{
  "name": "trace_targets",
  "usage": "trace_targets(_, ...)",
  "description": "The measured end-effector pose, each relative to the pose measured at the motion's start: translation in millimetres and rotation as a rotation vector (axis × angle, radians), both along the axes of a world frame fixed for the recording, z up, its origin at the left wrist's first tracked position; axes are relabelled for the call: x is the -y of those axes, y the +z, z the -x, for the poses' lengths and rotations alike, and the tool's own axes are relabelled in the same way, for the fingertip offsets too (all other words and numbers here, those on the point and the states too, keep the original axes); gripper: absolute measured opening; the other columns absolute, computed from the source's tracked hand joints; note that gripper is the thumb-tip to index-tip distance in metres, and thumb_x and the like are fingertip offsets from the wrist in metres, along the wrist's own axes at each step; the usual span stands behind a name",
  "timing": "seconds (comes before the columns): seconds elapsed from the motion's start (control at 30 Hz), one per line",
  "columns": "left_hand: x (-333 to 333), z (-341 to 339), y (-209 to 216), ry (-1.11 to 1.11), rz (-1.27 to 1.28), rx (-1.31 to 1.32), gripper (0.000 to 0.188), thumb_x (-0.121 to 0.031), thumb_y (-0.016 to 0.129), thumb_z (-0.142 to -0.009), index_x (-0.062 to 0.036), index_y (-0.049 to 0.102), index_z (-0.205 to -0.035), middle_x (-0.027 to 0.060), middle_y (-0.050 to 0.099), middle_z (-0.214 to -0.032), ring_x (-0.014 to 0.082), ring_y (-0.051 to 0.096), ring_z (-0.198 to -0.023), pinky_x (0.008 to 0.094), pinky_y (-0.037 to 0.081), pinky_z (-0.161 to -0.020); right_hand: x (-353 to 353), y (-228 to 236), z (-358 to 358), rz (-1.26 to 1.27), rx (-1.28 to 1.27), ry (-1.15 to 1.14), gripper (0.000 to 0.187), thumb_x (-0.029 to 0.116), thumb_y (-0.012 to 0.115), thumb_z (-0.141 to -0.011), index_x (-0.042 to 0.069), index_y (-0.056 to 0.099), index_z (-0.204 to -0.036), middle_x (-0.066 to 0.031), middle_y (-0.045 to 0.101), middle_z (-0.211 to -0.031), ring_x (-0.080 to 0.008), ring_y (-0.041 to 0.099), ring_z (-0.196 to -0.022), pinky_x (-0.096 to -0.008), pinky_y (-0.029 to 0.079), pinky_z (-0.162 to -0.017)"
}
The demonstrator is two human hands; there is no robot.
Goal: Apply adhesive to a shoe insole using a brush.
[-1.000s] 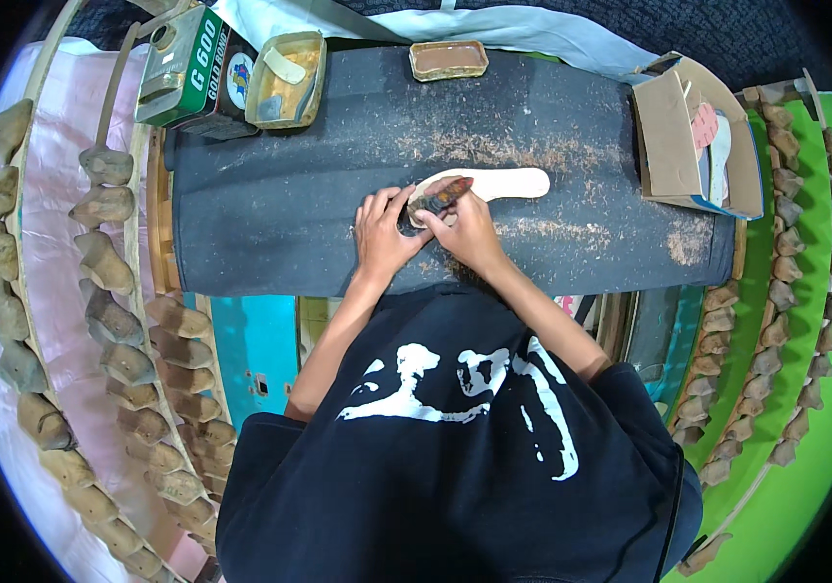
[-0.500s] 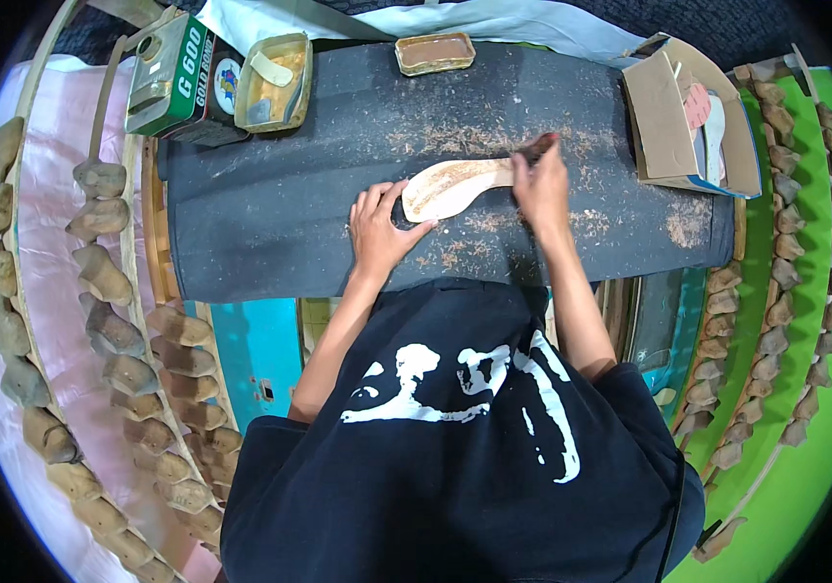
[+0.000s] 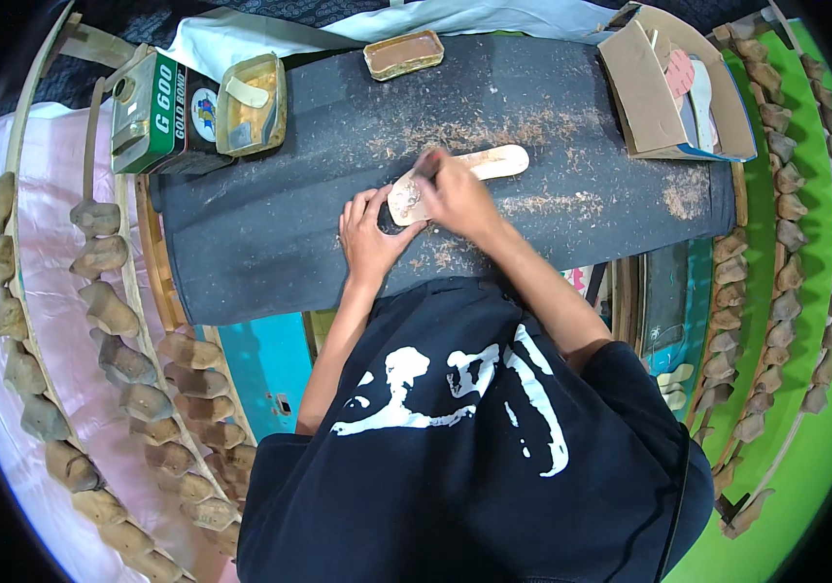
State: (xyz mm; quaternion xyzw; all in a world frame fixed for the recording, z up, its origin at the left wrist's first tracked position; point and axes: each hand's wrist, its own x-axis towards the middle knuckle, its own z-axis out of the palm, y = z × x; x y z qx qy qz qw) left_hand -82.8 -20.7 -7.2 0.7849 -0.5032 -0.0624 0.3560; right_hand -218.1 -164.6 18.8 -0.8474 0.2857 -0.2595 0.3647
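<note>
Fingers of the right hand (image 3: pixel 457 199) are closed around a small dark tool (image 3: pixel 424 167), most of it hidden in the grip, so its kind cannot be told. It meets the wide end of a pale, flat insole (image 3: pixel 455 173) lying on the dark worktop (image 3: pixel 270 223). Left hand (image 3: pixel 369 238) fingers curl onto that end, pinning it down. Tan shavings (image 3: pixel 542 204) lie around.

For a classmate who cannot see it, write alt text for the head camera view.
Seen from above, a person's left hand steadies a pale shoe insole on a dark, dust-strewn worktable while the right hand works its near end with a small tool. A green can, a shallow tray and a cardboard box sit along the far edge.
</note>
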Motion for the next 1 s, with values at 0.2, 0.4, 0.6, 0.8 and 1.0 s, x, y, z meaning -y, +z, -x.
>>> trace_targets(0.2, -2.6, -1.9, -4.0, 0.004, -0.004, 0.002, 0.077, -0.043, 0.100, -0.061, -0.0087, 0.073, -0.125, 0.0090, 0.068, -0.120, 0.0329, 0.063, -0.113, 0.0464, 0.049, -0.099, 23.3, 14.2, -7.0, 0.104, -0.020, -0.217, 0.022, 0.005, 0.070, -0.093, -0.003, 0.060, -0.112, -0.0234, 0.071, -0.101, -0.0439, 0.071, -0.094, -0.0494, 0.057, -0.082)
trace_targets(0.4, -1.7, -4.5, -14.0, 0.014, -0.013, 0.071, 0.068, -0.037, 0.094, -0.068, -0.0107, 0.073, -0.127, 0.0076, 0.067, -0.116, 0.0321, 0.063, -0.109, 0.0461, 0.049, -0.094, -34.4, 17.4, -23.3, 0.204, 0.067, 0.086, 0.022, 0.002, 0.068, -0.090, 0.002, 0.061, -0.111, -0.0200, 0.068, -0.101, -0.0419, 0.069, -0.096, -0.0503, 0.056, -0.085)
trace_targets(0.6, -3.8, -0.5, -5.5, -0.026, 0.040, 0.015, 0.069, -0.037, 0.096, -0.066, -0.0106, 0.073, -0.126, 0.0083, 0.068, -0.117, 0.0325, 0.063, -0.111, 0.0459, 0.050, -0.095, -7.7, 6.3, 12.5, -0.030, -0.094, -0.015, 0.036, 0.016, 0.068, -0.097, -0.005, 0.057, -0.123, -0.0286, 0.070, -0.106, -0.0465, 0.070, -0.101, -0.0510, 0.057, -0.089)
trace_targets(0.8, -5.1, -2.4, -5.6, -0.020, 0.005, 0.015, 0.076, -0.042, 0.099, -0.063, -0.0109, 0.074, -0.127, 0.0083, 0.068, -0.119, 0.0316, 0.063, -0.113, 0.0462, 0.050, -0.099, 55.8, 0.6, 91.8, 0.212, -0.103, -0.444, 0.026, 0.012, 0.068, -0.097, -0.002, 0.057, -0.117, -0.0261, 0.071, -0.102, -0.0469, 0.072, -0.090, -0.0541, 0.058, -0.077)
trace_targets(1.0, 0.1, -1.6, -3.5, -0.015, -0.001, 0.034, 0.076, -0.042, 0.100, -0.063, -0.0113, 0.073, -0.126, 0.0081, 0.068, -0.120, 0.0311, 0.064, -0.112, 0.0453, 0.050, -0.099, 22.0, 5.9, 58.0, 0.259, 0.022, -0.332, 0.017, 0.003, 0.064, -0.094, 0.003, 0.061, -0.110, -0.0194, 0.068, -0.101, -0.0429, 0.068, -0.093, -0.0522, 0.056, -0.082)
